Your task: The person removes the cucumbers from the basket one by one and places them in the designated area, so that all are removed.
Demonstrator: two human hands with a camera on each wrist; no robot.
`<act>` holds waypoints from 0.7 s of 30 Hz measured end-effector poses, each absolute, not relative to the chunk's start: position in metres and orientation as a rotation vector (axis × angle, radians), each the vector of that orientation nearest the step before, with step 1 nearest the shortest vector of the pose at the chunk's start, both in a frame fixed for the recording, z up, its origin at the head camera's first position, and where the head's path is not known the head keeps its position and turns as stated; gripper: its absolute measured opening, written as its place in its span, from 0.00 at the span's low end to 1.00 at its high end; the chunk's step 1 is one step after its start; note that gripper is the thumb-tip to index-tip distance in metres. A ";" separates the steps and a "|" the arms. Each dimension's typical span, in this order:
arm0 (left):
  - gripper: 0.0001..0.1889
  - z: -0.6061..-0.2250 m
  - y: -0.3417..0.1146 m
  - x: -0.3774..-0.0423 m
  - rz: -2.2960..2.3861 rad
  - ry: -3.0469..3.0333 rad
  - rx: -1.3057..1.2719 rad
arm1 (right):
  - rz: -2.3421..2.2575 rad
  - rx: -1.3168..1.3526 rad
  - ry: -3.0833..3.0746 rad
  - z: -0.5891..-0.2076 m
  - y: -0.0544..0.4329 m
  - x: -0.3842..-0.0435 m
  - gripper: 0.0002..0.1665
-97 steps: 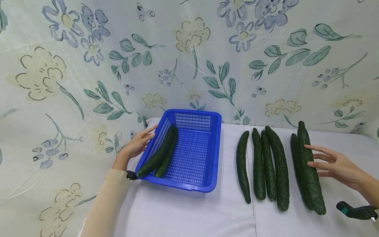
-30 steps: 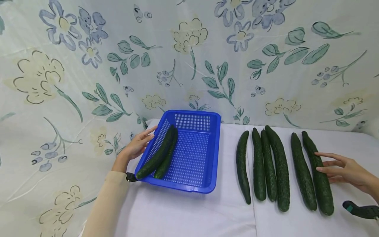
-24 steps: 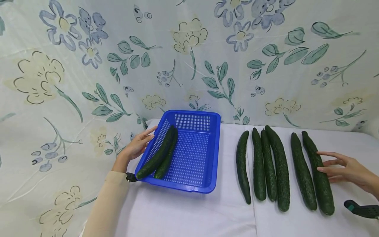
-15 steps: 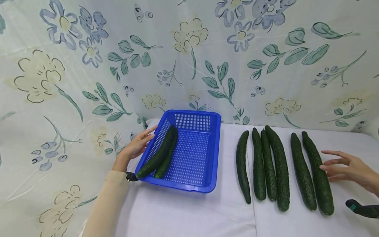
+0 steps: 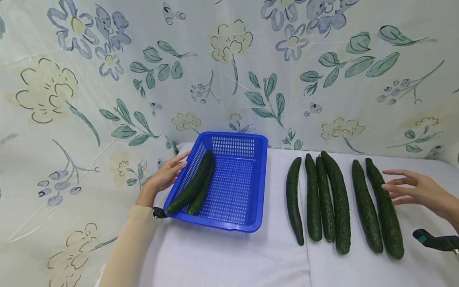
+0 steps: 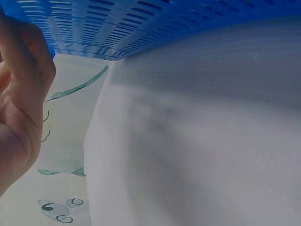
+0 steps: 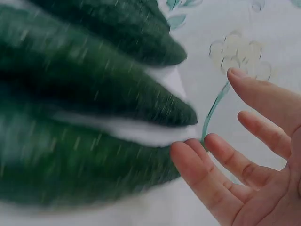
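My left hand (image 5: 168,172) rests against the left side of a blue plastic basket (image 5: 263,175), its fingers reaching to the rim. Two cucumbers (image 5: 191,185) lie in that basket along its left wall. In the left wrist view the basket's slotted outer wall (image 6: 113,23) runs above the white cloth. My right hand (image 5: 417,188) hovers by the upper part of the rightmost cucumber (image 5: 389,219), fingers spread and holding nothing. Immediately to the left of it lies another cucumber (image 5: 367,211). The right wrist view shows the loose fingers (image 7: 197,174) close to a cucumber tip.
Several more cucumbers lie lengthwise between the basket and that pair: a thin curved one (image 5: 294,203) on its own, then a cluster with a thick one (image 5: 338,207). White cloth (image 5: 229,259) covers the table; a flowered curtain (image 5: 215,79) hangs behind.
The rightmost cucumber, earlier overlapping its neighbour, was set down beside it to the right. My right hand then let go and moved up along it. The left hand and basket stay put.
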State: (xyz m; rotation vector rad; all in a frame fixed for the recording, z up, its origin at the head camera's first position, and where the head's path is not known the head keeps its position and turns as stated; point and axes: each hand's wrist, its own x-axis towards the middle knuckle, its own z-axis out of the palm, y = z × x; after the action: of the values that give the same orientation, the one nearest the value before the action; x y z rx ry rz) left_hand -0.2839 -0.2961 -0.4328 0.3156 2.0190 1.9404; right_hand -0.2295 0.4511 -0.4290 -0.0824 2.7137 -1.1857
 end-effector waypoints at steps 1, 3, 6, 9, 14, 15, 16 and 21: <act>0.27 -0.433 -0.296 -0.284 1.944 2.016 0.318 | -1.189 -0.092 2.717 -0.426 0.447 -0.231 0.45; 0.27 -0.433 -0.296 -0.284 1.951 2.004 0.321 | -1.199 -0.125 2.714 -0.421 0.439 -0.233 0.44; 0.27 -0.432 -0.296 -0.283 1.954 1.996 0.315 | -1.261 -0.185 2.690 -0.415 0.426 -0.235 0.37; 0.27 -0.431 -0.295 -0.283 1.950 2.003 0.304 | -1.344 -0.246 2.647 -0.409 0.414 -0.237 0.30; 0.27 -0.432 -0.295 -0.283 1.945 2.013 0.296 | -1.451 -0.286 2.560 -0.397 0.393 -0.242 0.26; 0.27 -0.432 -0.295 -0.284 1.945 2.013 0.296 | -1.459 -0.297 2.546 -0.395 0.388 -0.244 0.26; 0.27 -0.432 -0.295 -0.284 1.945 2.012 0.297 | -1.468 -0.303 2.534 -0.392 0.383 -0.245 0.26; 0.27 -0.433 -0.296 -0.283 1.951 2.008 0.300 | -1.527 -0.351 2.466 -0.381 0.352 -0.253 0.27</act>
State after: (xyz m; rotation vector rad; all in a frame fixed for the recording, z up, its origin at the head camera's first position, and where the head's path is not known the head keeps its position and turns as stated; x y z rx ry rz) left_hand -0.2831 -0.2958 -0.4331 0.3002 2.0079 1.9510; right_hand -0.2533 0.3515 -0.3813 -0.3509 2.4658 -1.5265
